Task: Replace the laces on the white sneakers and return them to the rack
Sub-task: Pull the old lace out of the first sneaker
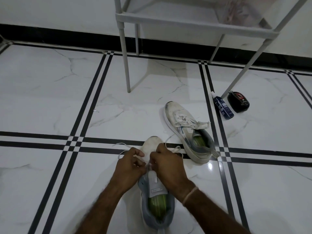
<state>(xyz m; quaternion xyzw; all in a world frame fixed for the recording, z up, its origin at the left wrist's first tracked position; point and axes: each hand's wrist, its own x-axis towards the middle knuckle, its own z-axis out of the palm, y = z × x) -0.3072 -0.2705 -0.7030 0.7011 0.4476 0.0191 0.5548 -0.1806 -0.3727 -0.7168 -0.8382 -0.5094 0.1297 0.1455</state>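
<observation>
- Pinching the white lace [123, 145] over the near sneaker [152, 187], left hand [130, 164] and right hand [168, 164] both curl fingers round it.
- That sneaker stands on the tiled floor [50, 98], toe pointing away.
- The 2nd sneaker [184, 125] lies just beyond, rightward, near the rack [185, 20].

**Glossy floor, dull shoes**

The floor [50, 98] is polished marble-look tile, mirror-glossy. The sneaker [152, 144] under the fingers [138, 159] has a matt white upper and grey cloth collar. The second sneaker [184, 125], right of them, looks scuffed. The laces [123, 146] are flat woven cloth. The rack [125, 65] beyond is matt grey tubing.
</observation>
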